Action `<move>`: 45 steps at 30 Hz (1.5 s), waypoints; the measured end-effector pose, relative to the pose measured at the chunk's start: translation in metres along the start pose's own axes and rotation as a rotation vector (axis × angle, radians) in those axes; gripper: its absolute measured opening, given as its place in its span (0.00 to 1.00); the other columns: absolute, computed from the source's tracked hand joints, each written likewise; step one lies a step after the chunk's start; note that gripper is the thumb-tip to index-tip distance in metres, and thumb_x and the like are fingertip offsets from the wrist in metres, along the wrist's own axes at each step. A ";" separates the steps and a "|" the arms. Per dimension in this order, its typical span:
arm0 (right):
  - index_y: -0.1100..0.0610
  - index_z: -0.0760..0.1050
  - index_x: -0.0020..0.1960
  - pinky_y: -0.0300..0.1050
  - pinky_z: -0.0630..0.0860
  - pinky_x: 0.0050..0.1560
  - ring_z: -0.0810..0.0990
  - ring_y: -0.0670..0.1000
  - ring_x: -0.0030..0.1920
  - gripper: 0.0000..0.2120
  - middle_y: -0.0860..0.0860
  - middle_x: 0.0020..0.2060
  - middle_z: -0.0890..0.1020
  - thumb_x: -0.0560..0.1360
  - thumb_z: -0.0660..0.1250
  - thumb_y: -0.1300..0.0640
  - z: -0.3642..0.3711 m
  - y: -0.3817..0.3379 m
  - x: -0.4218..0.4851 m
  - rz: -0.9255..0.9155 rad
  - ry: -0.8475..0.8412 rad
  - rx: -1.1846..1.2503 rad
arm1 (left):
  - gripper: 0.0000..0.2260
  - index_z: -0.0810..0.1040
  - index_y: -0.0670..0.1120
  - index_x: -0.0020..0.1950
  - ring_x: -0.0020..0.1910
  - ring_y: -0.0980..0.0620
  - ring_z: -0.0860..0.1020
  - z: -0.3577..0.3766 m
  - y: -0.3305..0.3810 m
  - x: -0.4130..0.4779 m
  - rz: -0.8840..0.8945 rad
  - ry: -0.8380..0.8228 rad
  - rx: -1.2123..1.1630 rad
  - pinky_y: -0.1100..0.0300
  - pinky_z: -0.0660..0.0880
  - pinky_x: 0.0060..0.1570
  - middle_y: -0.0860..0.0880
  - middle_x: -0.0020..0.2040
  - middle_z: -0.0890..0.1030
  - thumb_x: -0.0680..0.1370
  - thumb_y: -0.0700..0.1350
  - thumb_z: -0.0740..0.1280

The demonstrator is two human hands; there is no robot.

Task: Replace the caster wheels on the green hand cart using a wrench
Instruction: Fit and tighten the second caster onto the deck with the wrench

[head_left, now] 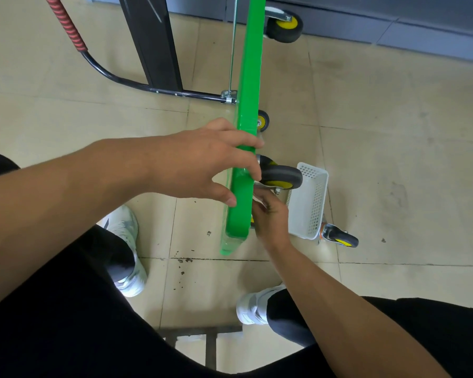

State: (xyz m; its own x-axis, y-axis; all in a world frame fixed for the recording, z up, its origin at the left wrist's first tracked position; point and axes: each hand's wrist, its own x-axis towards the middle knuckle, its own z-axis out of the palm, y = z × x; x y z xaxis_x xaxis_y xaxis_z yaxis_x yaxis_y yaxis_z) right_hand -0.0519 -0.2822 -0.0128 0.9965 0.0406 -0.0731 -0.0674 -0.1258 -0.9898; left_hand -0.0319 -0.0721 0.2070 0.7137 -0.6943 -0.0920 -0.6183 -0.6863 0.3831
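The green hand cart (247,85) stands on its edge on the tiled floor, deck facing left. My left hand (202,162) grips the cart's upper edge, fingers curled over the rim and thumb on the deck side. A grey caster wheel with a yellow hub (280,177) sits at the underside near that hand. My right hand (271,216) is just below it, fingers curled at the caster's metal plate; what they pinch is hidden. Two more mounted casters show, one small (263,120) and one at the top (284,25). No wrench is visible.
A white perforated basket (310,203) stands on the floor right of the cart, with a loose caster (339,237) beside it. The cart's black handle with red grip (66,25) lies to the left near a black post (150,42). My shoes flank the cart's near end.
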 end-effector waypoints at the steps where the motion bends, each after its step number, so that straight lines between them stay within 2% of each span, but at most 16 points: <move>1: 0.51 0.84 0.57 0.69 0.82 0.54 0.85 0.57 0.56 0.11 0.48 0.56 0.85 0.76 0.71 0.58 0.001 -0.001 -0.002 -0.018 -0.015 -0.006 | 0.23 0.76 0.61 0.65 0.72 0.47 0.61 0.001 0.000 0.000 0.001 0.005 -0.004 0.55 0.61 0.69 0.54 0.77 0.63 0.71 0.59 0.74; 4: 0.50 0.83 0.57 0.66 0.80 0.59 0.84 0.56 0.58 0.12 0.47 0.57 0.85 0.76 0.70 0.61 -0.001 0.000 -0.002 -0.078 -0.035 -0.064 | 0.23 0.76 0.61 0.66 0.73 0.47 0.61 0.002 -0.001 0.000 0.003 0.009 -0.006 0.52 0.62 0.70 0.54 0.78 0.63 0.72 0.59 0.74; 7: 0.46 0.83 0.56 0.64 0.80 0.60 0.84 0.55 0.58 0.12 0.46 0.56 0.85 0.76 0.69 0.60 -0.001 -0.003 0.000 -0.063 -0.040 -0.081 | 0.23 0.75 0.62 0.66 0.73 0.47 0.60 0.002 -0.001 0.000 -0.002 0.005 -0.013 0.52 0.62 0.71 0.55 0.78 0.63 0.72 0.59 0.74; 12: 0.45 0.82 0.56 0.65 0.79 0.61 0.83 0.58 0.58 0.12 0.52 0.56 0.85 0.77 0.69 0.59 0.003 -0.001 -0.006 -0.050 -0.064 -0.099 | 0.23 0.75 0.62 0.65 0.72 0.47 0.61 0.004 -0.002 -0.001 -0.003 0.004 -0.032 0.48 0.64 0.71 0.55 0.78 0.63 0.72 0.58 0.75; 18: 0.55 0.82 0.52 0.55 0.82 0.49 0.83 0.49 0.48 0.09 0.50 0.48 0.84 0.76 0.69 0.66 -0.002 0.004 -0.011 -0.200 -0.011 -0.296 | 0.23 0.75 0.63 0.65 0.72 0.47 0.61 0.005 -0.003 0.001 0.004 0.006 -0.025 0.45 0.66 0.70 0.55 0.77 0.63 0.72 0.59 0.74; 21: 0.49 0.81 0.55 0.60 0.83 0.50 0.85 0.53 0.49 0.06 0.49 0.50 0.86 0.78 0.68 0.53 -0.001 0.006 -0.012 -0.065 -0.074 -0.260 | 0.23 0.74 0.63 0.65 0.72 0.47 0.61 0.005 -0.004 0.001 0.006 0.003 -0.027 0.44 0.66 0.70 0.55 0.77 0.63 0.72 0.59 0.74; 25: 0.54 0.79 0.62 0.64 0.81 0.55 0.84 0.55 0.53 0.12 0.51 0.53 0.85 0.82 0.63 0.54 -0.004 0.004 -0.013 -0.028 -0.137 -0.263 | 0.22 0.73 0.65 0.65 0.73 0.47 0.60 0.005 -0.005 0.000 -0.006 -0.013 -0.024 0.44 0.65 0.70 0.56 0.78 0.62 0.72 0.61 0.73; 29: 0.42 0.73 0.66 0.65 0.80 0.56 0.83 0.57 0.55 0.15 0.48 0.55 0.83 0.83 0.56 0.45 -0.009 0.002 -0.014 -0.005 -0.196 -0.309 | 0.22 0.74 0.64 0.65 0.72 0.47 0.60 0.004 -0.003 0.001 -0.008 -0.013 -0.025 0.45 0.66 0.69 0.56 0.77 0.63 0.72 0.61 0.72; 31: 0.47 0.73 0.67 0.63 0.80 0.52 0.82 0.55 0.52 0.16 0.50 0.53 0.83 0.83 0.56 0.45 -0.012 0.003 -0.018 -0.050 -0.208 -0.390 | 0.22 0.74 0.64 0.65 0.72 0.47 0.60 0.003 -0.002 0.002 -0.008 -0.016 -0.020 0.46 0.66 0.70 0.56 0.77 0.63 0.72 0.61 0.72; 33: 0.53 0.75 0.63 0.57 0.78 0.46 0.80 0.55 0.47 0.14 0.52 0.47 0.81 0.82 0.58 0.50 -0.016 0.003 -0.022 -0.128 -0.206 -0.447 | 0.23 0.74 0.64 0.65 0.72 0.48 0.60 0.002 -0.002 0.002 -0.012 -0.018 -0.016 0.48 0.65 0.70 0.56 0.77 0.63 0.71 0.61 0.73; 36: 0.56 0.76 0.58 0.47 0.70 0.40 0.74 0.52 0.41 0.10 0.49 0.40 0.75 0.79 0.61 0.55 -0.021 -0.001 -0.028 -0.179 -0.153 -0.521 | 0.23 0.75 0.63 0.65 0.71 0.49 0.59 0.001 -0.001 0.002 -0.016 -0.019 -0.011 0.52 0.62 0.69 0.56 0.77 0.63 0.71 0.60 0.73; 38: 0.57 0.76 0.54 0.39 0.67 0.39 0.72 0.46 0.39 0.08 0.45 0.38 0.73 0.79 0.61 0.55 -0.025 -0.003 -0.031 -0.190 -0.104 -0.527 | 0.23 0.75 0.63 0.65 0.71 0.48 0.60 0.001 -0.001 0.002 -0.010 -0.019 -0.009 0.51 0.63 0.70 0.56 0.77 0.63 0.71 0.61 0.73; 39: 0.58 0.76 0.53 0.38 0.66 0.39 0.72 0.44 0.38 0.08 0.44 0.38 0.73 0.80 0.61 0.55 -0.027 -0.004 -0.032 -0.195 -0.090 -0.525 | 0.23 0.75 0.63 0.65 0.72 0.48 0.60 0.000 -0.001 0.002 -0.010 -0.022 -0.008 0.49 0.63 0.70 0.56 0.77 0.63 0.71 0.61 0.73; 41: 0.58 0.76 0.59 0.42 0.69 0.42 0.74 0.47 0.42 0.11 0.48 0.43 0.77 0.82 0.59 0.55 -0.030 -0.006 -0.035 -0.207 -0.116 -0.526 | 0.23 0.75 0.64 0.65 0.72 0.48 0.60 0.000 -0.001 0.002 -0.013 -0.029 -0.005 0.48 0.64 0.70 0.56 0.77 0.63 0.71 0.61 0.73; 43: 0.54 0.73 0.71 0.46 0.74 0.47 0.78 0.50 0.49 0.17 0.51 0.51 0.80 0.84 0.57 0.53 -0.034 -0.008 -0.036 -0.215 -0.174 -0.530 | 0.23 0.74 0.64 0.65 0.72 0.48 0.60 0.000 -0.001 0.003 -0.013 -0.033 -0.004 0.48 0.64 0.70 0.56 0.77 0.63 0.71 0.61 0.73; 45: 0.52 0.71 0.73 0.50 0.79 0.53 0.80 0.53 0.53 0.19 0.52 0.55 0.81 0.84 0.57 0.52 -0.035 -0.008 -0.037 -0.220 -0.203 -0.521 | 0.23 0.74 0.65 0.64 0.71 0.48 0.60 0.000 -0.001 0.004 -0.008 -0.029 -0.006 0.47 0.65 0.70 0.56 0.77 0.63 0.71 0.61 0.73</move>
State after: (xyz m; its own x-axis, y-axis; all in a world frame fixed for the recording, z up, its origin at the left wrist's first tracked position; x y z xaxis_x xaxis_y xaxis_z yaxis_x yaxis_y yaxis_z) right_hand -0.0866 -0.3169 0.0024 0.9516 0.3024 0.0539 0.2233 -0.5607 -0.7973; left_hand -0.0284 -0.0738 0.2065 0.7088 -0.6948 -0.1217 -0.6104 -0.6906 0.3879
